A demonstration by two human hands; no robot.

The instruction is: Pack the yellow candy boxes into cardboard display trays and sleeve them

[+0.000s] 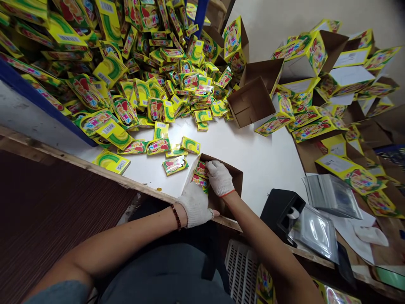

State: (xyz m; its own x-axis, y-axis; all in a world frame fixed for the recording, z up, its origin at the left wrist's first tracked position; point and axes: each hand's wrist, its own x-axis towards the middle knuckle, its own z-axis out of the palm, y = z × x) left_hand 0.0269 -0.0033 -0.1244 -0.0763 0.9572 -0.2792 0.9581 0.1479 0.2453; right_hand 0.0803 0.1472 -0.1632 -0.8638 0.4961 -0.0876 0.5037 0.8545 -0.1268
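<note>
An open brown-lined carton (236, 177) stands at the near edge of the white table, with small fruit-printed boxes (200, 181) side by side along its left end. My left hand (194, 204), in a white knit glove, holds the carton's near left corner. Its thumb stretches along the near side, while the other fingers are mostly hidden. Inside the carton, my gloved right hand (220, 178) has its fingers closed at the edge of a small box (201, 169). Several loose boxes (175, 165) lie on the table just left of the carton.
A large heap of small yellow-green boxes (155, 88) covers the table's back left. Empty printed cartons (251, 103) crowd the back and right. A black holder (281, 211), clear plastic sleeves (318, 232) and a stack of sheets (332, 196) sit at the right.
</note>
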